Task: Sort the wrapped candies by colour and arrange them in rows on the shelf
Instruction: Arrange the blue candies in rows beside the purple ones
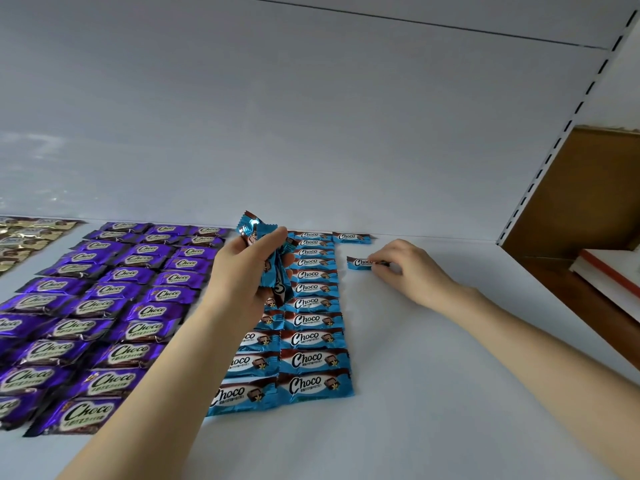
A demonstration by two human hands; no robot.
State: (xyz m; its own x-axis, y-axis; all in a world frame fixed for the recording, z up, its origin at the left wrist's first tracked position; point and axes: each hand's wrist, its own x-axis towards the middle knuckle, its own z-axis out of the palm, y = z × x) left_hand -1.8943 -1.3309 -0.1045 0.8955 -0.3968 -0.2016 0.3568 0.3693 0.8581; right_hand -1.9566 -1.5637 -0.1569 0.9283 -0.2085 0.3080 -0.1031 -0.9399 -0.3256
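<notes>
My left hand (242,271) grips a bunch of blue wrapped candies (273,258), held up above the blue rows. My right hand (405,271) pinches the right end of a single blue candy (358,263) lying flat on the white shelf (433,375). This candy sits just below another blue candy (349,237) at the back of a third blue column. Two long columns of blue candies (311,320) run from back to front. Purple candies (114,306) fill several columns on the left. Gold candies (24,237) lie at the far back left.
The shelf's white back wall (311,133) rises behind the rows. A slotted white upright (554,143) stands at the right, with a brown board (588,202) and a white and red box (613,275) beyond it.
</notes>
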